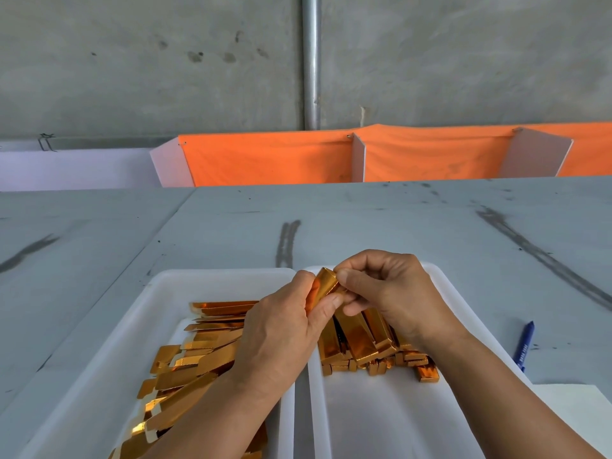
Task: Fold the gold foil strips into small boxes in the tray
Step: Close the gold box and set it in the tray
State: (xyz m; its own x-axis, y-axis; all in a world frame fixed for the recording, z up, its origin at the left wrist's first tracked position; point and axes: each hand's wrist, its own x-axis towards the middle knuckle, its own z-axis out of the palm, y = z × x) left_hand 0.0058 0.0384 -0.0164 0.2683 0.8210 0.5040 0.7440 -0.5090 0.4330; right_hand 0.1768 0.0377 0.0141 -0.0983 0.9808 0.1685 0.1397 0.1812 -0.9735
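Note:
Both my hands hold one gold foil strip [324, 286], partly folded into a box shape, above the gap between two white trays. My left hand [281, 329] grips its lower part, and my right hand [387, 293] pinches its upper end with thumb and fingers. The left tray [198, 283] holds a pile of flat gold foil strips [195, 359]. In the right tray [390, 419] lies a heap of folded gold boxes [364, 346], partly hidden under my right wrist.
The trays sit side by side on a grey table [397, 226] with dark scuff marks. A blue pen [525, 344] lies right of the right tray, with a white sheet [569, 405] near it. Orange cloth [271, 157] and white dividers stand behind the table's far edge.

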